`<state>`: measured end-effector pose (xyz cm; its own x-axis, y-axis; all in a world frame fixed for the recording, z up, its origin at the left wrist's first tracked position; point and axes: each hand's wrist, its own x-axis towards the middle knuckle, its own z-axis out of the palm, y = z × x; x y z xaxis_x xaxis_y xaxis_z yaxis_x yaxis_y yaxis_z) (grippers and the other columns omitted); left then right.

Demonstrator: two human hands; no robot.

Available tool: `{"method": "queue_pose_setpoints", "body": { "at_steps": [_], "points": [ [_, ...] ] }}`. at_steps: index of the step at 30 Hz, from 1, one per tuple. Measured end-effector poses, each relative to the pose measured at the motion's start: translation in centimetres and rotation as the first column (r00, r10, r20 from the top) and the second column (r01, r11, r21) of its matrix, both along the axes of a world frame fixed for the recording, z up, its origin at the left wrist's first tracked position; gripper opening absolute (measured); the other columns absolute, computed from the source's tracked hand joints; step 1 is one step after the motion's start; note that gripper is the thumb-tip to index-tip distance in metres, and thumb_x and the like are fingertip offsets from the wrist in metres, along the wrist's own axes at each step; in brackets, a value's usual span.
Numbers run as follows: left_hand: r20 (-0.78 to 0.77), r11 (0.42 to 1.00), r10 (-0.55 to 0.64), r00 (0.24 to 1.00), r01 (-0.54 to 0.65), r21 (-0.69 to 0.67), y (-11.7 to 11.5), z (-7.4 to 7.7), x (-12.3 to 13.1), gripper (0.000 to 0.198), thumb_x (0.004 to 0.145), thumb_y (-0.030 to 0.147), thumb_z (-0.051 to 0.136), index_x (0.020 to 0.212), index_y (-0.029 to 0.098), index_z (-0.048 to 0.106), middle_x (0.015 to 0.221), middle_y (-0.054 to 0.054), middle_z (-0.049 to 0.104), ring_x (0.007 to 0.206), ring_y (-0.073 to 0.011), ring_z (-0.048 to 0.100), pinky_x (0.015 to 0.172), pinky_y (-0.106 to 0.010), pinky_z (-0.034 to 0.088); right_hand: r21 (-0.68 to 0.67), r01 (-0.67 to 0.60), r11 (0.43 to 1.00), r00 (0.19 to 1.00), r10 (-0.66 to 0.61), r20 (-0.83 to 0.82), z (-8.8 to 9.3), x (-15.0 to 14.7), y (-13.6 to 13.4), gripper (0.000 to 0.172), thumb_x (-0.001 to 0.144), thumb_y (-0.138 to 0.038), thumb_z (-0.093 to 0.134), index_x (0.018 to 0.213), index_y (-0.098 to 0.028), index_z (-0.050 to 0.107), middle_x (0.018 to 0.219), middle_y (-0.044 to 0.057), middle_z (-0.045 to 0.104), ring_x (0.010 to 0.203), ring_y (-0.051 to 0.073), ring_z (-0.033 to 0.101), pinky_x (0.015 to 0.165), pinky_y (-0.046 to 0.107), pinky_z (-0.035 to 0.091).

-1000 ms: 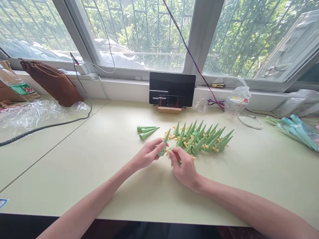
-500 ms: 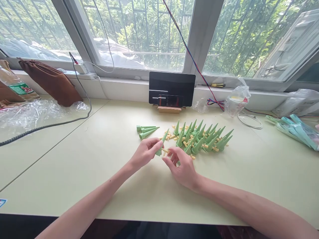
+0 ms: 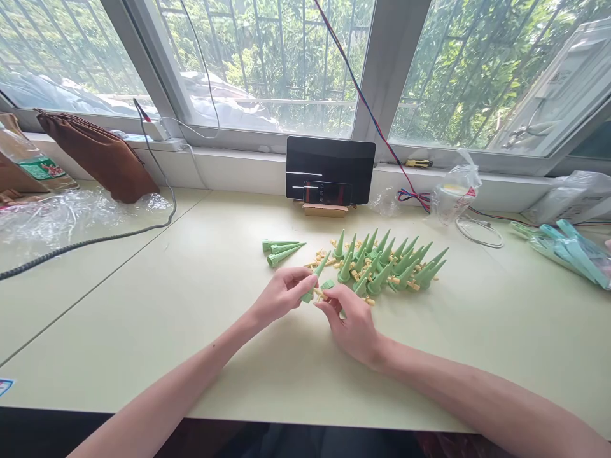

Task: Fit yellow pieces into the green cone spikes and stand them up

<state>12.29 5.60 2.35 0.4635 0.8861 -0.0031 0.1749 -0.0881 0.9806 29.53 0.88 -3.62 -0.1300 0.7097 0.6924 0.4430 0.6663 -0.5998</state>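
My left hand (image 3: 281, 294) pinches a green cone-shaped spike (image 3: 316, 275) just above the table, its tip pointing up and to the right. My right hand (image 3: 351, 321) is closed on a small yellow peg (image 3: 320, 294) pressed against the base of that spike. Right behind my hands lies a heap of several green spikes (image 3: 389, 262) mixed with loose yellow pegs. Three green spikes (image 3: 280, 249) lie together to the left of the heap.
A black tablet (image 3: 330, 170) and a phone (image 3: 327, 193) stand on a wooden holder by the window sill. A brown pouch (image 3: 102, 156), crumpled plastic and a black cable (image 3: 86, 242) lie at the left. Plastic bags (image 3: 456, 191) and teal packets (image 3: 570, 251) lie at the right.
The spike in my left hand has tilted and shifted slightly; my right fingers have brought the yellow peg back against its base after a small gap half a second ago.
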Motion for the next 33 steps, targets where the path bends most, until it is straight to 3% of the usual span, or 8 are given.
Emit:
{"method": "queue_pose_setpoints", "body": {
  "at_steps": [9,15,22,33],
  "points": [
    [-0.003,0.986,-0.115,0.993,0.114,0.118,0.2,-0.5,-0.1,0.04,0.093,0.046,0.056,0.078,0.011,0.069,0.06,0.002,0.039,0.053,-0.008,0.034,0.044,-0.019,0.028,0.029,0.02,0.999,0.999,-0.021,0.026,-0.1,0.1,0.1,0.019,0.101,-0.022,0.048,0.082,-0.021,0.052,0.067,-0.002,0.052,0.056,0.012,0.048,0.053,0.024,0.037],
    [-0.007,0.947,-0.199,0.98,0.194,0.257,0.3,-0.5,-0.3,0.033,0.096,0.038,0.055,0.085,0.012,0.072,0.068,-0.002,0.054,0.061,-0.0102,0.045,0.053,-0.021,0.04,-0.03,0.06,0.998,0.998,-0.059,0.025,0.1,0.1,0.1,0.03,0.101,-0.018,0.043,0.071,-0.021,0.043,0.059,-0.005,0.044,0.049,0.01,0.04,0.05,0.023,0.03],
    [-0.067,0.908,-0.156,0.985,0.17,0.383,0.5,-0.9,-0.3,0.027,0.097,0.031,0.054,0.09,0.013,0.072,0.083,-0.007,0.06,0.071,-0.0138,0.055,0.059,-0.022,0.049,-0.065,0.084,0.994,0.996,-0.084,0.0,0.3,0.0,0.2,0.031,0.101,-0.02,0.044,0.069,-0.021,0.042,0.058,-0.005,0.041,0.05,0.009,0.037,0.051,0.023,0.03],
    [-0.048,0.907,-0.144,0.988,0.151,0.394,0.5,-1.0,-0.4,0.025,0.096,0.033,0.056,0.096,0.016,0.074,0.09,-0.009,0.064,0.081,-0.016,0.058,0.059,-0.021,0.048,-0.055,0.061,0.997,0.998,-0.062,-0.014,0.5,-0.1,0.2,0.03,0.1,-0.023,0.048,0.071,-0.02,0.046,0.058,-0.005,0.044,0.05,0.009,0.038,0.05,0.022,0.03]
  ]
}}
